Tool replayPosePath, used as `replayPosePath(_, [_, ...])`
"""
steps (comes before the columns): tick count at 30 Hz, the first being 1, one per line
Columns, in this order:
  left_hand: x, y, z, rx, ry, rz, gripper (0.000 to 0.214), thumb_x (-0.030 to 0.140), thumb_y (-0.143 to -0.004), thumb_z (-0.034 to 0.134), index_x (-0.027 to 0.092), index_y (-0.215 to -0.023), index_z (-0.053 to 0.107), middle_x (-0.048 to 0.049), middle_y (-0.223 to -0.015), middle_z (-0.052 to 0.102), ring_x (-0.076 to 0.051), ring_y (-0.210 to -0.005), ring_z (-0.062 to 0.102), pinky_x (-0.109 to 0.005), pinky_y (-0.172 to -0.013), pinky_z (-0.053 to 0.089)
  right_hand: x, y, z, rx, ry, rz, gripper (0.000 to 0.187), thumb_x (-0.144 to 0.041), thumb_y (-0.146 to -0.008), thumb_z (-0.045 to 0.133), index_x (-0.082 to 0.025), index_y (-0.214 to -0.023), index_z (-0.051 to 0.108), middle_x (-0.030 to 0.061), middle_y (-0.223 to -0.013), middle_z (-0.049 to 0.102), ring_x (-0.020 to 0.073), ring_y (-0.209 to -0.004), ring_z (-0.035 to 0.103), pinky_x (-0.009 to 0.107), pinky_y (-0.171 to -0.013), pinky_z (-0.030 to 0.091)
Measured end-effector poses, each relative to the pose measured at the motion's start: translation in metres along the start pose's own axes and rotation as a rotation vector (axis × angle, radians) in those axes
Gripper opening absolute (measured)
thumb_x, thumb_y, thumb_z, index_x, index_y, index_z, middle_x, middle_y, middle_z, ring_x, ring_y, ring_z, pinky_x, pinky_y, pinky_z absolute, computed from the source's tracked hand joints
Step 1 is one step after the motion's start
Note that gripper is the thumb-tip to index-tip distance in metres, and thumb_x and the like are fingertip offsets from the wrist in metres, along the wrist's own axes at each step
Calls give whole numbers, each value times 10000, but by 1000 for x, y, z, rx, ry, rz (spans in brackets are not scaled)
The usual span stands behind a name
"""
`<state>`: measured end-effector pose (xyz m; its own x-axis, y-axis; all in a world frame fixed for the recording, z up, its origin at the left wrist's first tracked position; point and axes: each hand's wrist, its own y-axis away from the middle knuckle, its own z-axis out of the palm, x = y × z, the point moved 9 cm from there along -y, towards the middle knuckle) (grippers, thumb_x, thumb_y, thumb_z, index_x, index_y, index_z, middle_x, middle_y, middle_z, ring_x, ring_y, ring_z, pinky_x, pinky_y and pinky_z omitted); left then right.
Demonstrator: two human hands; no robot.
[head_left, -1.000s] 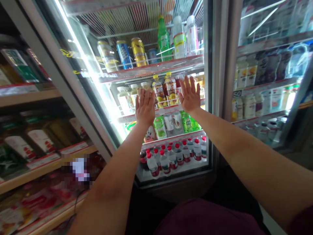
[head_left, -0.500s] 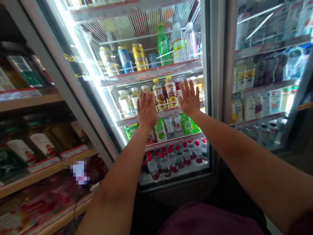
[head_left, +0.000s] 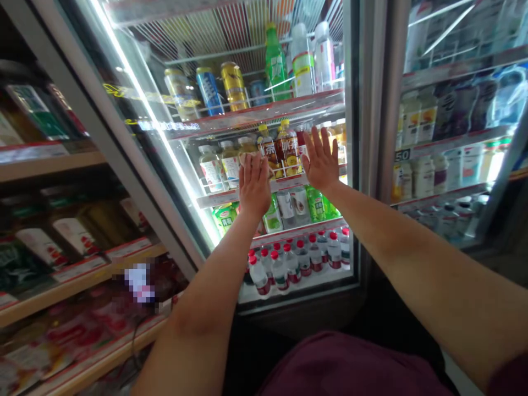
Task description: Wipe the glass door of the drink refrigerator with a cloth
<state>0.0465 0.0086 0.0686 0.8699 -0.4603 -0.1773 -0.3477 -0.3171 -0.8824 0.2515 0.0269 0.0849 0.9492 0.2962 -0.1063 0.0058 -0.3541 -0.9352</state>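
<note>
My left hand lies flat with fingers stretched upward, apparently against the glass door of a lit drinks cooler. A pale beige patch shows around its fingertips; whether it is a cloth or part of a bottle behind, I cannot tell. Further right, my right hand is spread with its palm toward the same glass. Between the hands, behind the door, stand tea bottles with yellow caps. White-labelled bottles are left of my left hand. Below are green drink packs.
Cans and a green bottle occupy the upper shelf. Red-capped water bottles fill the cooler's bottom. Wooden shelves with bottles flank the left, and another glass-doored cooler adjoins on the right.
My left hand has slid a little to the right across the shelf view, nearer the tea bottles. My right hand stays spread in about the same place. The camera view has shifted slightly.
</note>
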Motion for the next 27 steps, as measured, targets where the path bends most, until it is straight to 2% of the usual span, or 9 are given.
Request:
replayPosePath(5, [2, 3, 1, -17, 15, 76, 621, 71, -1057, 522, 177, -1669, 540, -126, -1758, 419, -325, -1686, 252, -569, -1408, 133, 0, 0, 0, -2, 8, 6, 655, -348, -1128, 308, -189, -1763, 349, 62, -1850, 260, 317, -1733, 182, 657, -1411, 136])
replayPosePath(9, [-13, -4, -5, 38, 13, -29, 640, 84, -1051, 531, 126, -1689, 507, -154, -1786, 353, -351, -1695, 209, -577, -1408, 117, 0, 0, 1, -4, 25, 5, 665, -334, -1115, 315, -179, -1761, 352, 73, -1849, 262, 316, -1732, 191, 657, -1408, 148])
replayPosePath(11, [-12, -1, -4, 43, 22, -47, 636, 98, -1060, 521, 125, -1695, 497, -150, -1795, 336, -349, -1700, 188, -576, -1406, 133, 1, 0, 1, -4, 27, 3, 666, -341, -1114, 322, -186, -1762, 350, 70, -1850, 260, 315, -1733, 188, 657, -1406, 150])
replayPosePath(15, [1, 10, 5, -17, 47, 53, 617, 93, -1056, 504, 173, -1666, 542, -118, -1763, 413, -325, -1690, 238, -574, -1402, 162, 2, 0, 3, -2, 15, -2, 660, -354, -1128, 315, -201, -1770, 329, 57, -1856, 248, 304, -1736, 179, 648, -1409, 145])
replayPosePath(17, [-1, 7, 3, -15, 54, 65, 618, 92, -1051, 508, 184, -1661, 551, -118, -1750, 438, -323, -1686, 255, -579, -1403, 151, 2, 1, 4, 2, 12, -5, 654, -356, -1134, 302, -197, -1768, 330, 58, -1856, 252, 306, -1736, 180, 646, -1409, 140])
replayPosePath(21, [-17, -3, -8, 61, 69, -52, 667, 88, -1040, 524, 169, -1702, 500, -136, -1778, 381, -337, -1704, 176, -590, -1406, 117, 3, 1, 5, 5, 14, -10, 651, -359, -1140, 272, -190, -1767, 330, 61, -1855, 256, 318, -1734, 184, 642, -1406, 138])
replayPosePath(23, [-17, 0, -7, 65, 66, -71, 680, 81, -1032, 527, 156, -1706, 491, -136, -1790, 358, -337, -1708, 152, -577, -1409, 122, 4, 1, 5, -4, 22, -8, 659, -353, -1132, 290, -193, -1771, 322, 61, -1858, 246, 311, -1736, 177, 636, -1410, 135])
replayPosePath(27, [-9, 22, 2, 4, 34, 24, 623, 106, -1027, 536, 158, -1647, 565, -122, -1754, 430, -327, -1689, 243, -551, -1406, 167, 3, 1, 4, -19, 24, 0, 665, -356, -1128, 312, -206, -1776, 314, 50, -1860, 235, 299, -1738, 166, 628, -1419, 116])
